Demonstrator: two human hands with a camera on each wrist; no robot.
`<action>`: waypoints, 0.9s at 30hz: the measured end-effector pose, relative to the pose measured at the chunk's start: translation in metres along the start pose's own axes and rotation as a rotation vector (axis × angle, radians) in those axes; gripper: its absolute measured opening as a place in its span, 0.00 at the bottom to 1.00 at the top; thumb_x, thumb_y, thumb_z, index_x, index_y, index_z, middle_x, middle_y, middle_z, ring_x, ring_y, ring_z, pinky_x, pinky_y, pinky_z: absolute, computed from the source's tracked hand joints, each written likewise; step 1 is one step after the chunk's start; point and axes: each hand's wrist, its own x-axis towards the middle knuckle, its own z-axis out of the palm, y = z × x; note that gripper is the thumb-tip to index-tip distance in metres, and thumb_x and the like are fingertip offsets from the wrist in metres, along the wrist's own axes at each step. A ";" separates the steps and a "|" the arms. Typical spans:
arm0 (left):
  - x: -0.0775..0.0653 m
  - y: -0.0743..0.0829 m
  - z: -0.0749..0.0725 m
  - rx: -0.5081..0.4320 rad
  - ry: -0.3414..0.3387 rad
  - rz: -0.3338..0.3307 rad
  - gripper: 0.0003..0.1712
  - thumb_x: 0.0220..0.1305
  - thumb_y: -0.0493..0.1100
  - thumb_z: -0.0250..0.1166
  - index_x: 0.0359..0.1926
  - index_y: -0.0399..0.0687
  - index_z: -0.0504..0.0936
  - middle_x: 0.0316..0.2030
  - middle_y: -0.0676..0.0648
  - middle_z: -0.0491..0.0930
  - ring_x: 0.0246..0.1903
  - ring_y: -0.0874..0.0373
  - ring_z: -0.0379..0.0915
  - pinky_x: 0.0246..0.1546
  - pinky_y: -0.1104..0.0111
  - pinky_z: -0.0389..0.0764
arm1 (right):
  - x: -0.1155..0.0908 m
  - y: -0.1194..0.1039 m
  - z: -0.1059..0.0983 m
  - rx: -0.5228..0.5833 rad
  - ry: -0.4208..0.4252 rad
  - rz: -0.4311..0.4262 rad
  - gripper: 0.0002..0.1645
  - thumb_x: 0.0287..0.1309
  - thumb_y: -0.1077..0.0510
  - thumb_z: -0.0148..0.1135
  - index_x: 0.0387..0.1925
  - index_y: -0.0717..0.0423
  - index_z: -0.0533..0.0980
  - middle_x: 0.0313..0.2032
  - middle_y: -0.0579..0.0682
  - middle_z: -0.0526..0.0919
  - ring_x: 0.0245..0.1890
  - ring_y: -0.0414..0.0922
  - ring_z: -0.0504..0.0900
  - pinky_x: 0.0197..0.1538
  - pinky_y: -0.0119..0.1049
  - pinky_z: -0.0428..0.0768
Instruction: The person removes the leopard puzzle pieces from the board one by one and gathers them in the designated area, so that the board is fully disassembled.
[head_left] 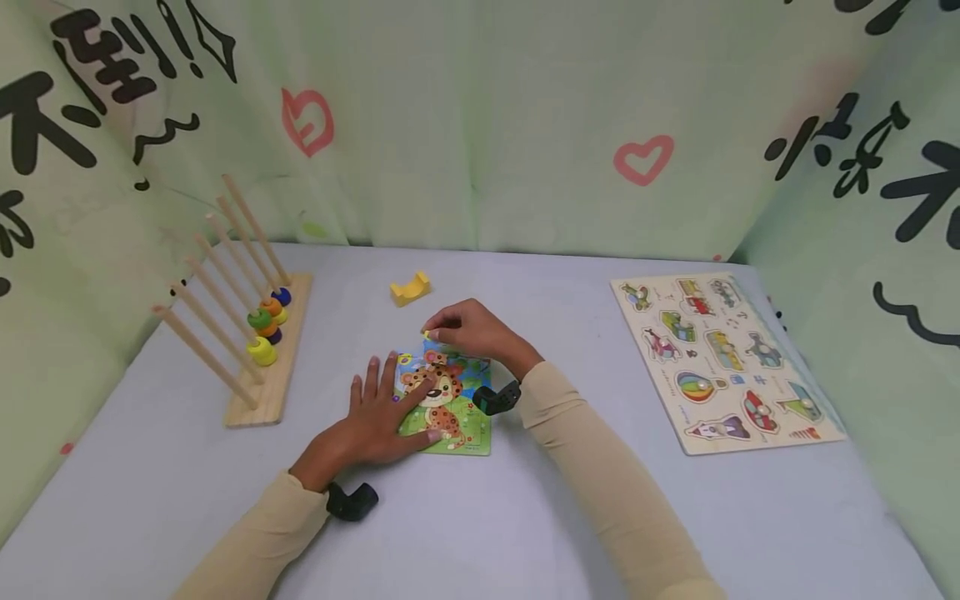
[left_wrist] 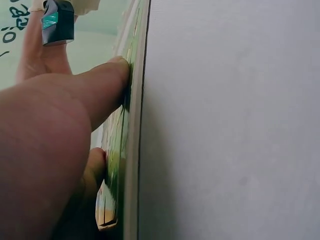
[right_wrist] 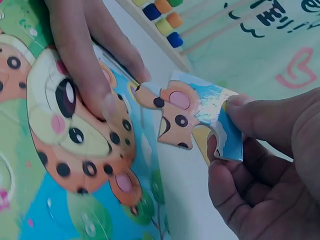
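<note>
A jigsaw puzzle (head_left: 468,429) of a spotted cartoon leopard on green and blue lies flat on the table. My left hand (head_left: 378,429) rests on its left side with fingers spread, and the thumb presses near the lower edge. At the top edge, my right hand (head_left: 480,332) pinches a puzzle piece (right_wrist: 220,117) between thumb and fingers. This piece carries blue sky, a pink-centred ear and part of a spotted face. In the right wrist view it is tilted up beside the puzzle, close to the left hand's fingertips. The left wrist view looks along the board's edge.
To the left stands a wooden peg rack (head_left: 292,354) with several coloured beads on upright rods. A yellow curved block (head_left: 410,288) lies beyond the puzzle. On the right is a wooden picture board (head_left: 738,367) with several shaped pieces. A printed curtain (head_left: 480,125) encloses the table.
</note>
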 end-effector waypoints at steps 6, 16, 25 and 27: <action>0.000 -0.002 0.003 0.017 0.013 -0.004 0.45 0.64 0.69 0.55 0.76 0.59 0.55 0.73 0.32 0.23 0.70 0.33 0.13 0.63 0.36 0.26 | -0.006 0.011 -0.018 -0.016 -0.030 0.075 0.13 0.68 0.61 0.57 0.48 0.58 0.83 0.47 0.50 0.83 0.48 0.43 0.79 0.51 0.38 0.76; 0.000 -0.002 0.003 0.014 0.023 -0.001 0.45 0.64 0.70 0.55 0.76 0.59 0.55 0.73 0.32 0.23 0.70 0.33 0.13 0.63 0.37 0.26 | -0.019 0.029 -0.049 -0.019 -0.079 0.201 0.14 0.66 0.62 0.57 0.49 0.58 0.83 0.48 0.51 0.83 0.42 0.44 0.77 0.46 0.36 0.75; -0.001 0.000 0.004 0.002 0.018 -0.007 0.46 0.63 0.69 0.56 0.76 0.59 0.55 0.73 0.32 0.24 0.70 0.34 0.13 0.63 0.37 0.26 | -0.029 0.043 -0.067 -0.081 -0.046 0.265 0.13 0.65 0.64 0.58 0.47 0.59 0.83 0.48 0.52 0.83 0.40 0.45 0.75 0.45 0.36 0.74; -0.001 0.000 0.003 0.001 0.020 -0.005 0.45 0.63 0.69 0.56 0.76 0.58 0.55 0.73 0.32 0.24 0.70 0.34 0.13 0.63 0.37 0.26 | -0.030 0.047 -0.069 -0.088 -0.037 0.281 0.13 0.65 0.64 0.58 0.47 0.59 0.83 0.47 0.52 0.83 0.40 0.46 0.75 0.45 0.37 0.74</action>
